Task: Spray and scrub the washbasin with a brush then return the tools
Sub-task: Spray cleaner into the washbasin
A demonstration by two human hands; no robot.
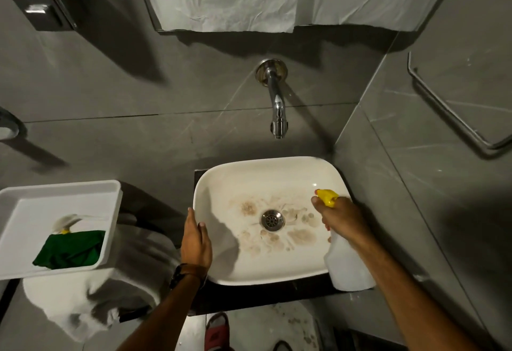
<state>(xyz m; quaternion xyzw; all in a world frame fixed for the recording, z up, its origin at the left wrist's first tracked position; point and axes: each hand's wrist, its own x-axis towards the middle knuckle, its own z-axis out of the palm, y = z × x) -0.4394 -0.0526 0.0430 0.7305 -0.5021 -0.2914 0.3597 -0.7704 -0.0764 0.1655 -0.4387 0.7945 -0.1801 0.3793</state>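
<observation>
The washbasin (273, 220), white with brown stains ringing its drain (272, 220), sits on a dark worktop (266, 295) below the wall tap (277, 106); a white tray (59, 226) well to its left holds a green cloth (70, 249) and what may be the brush. The right hand (342, 219), its grip clenched on the spray bottle (347, 264), stands over the basin's right rim, the bottle's long axis upright and its yellow nozzle (327, 197) pointing left toward the stains. The left hand (196, 242), fingers loosely extended and grasping nothing, rests on the left rim, nearer the tray.
</observation>
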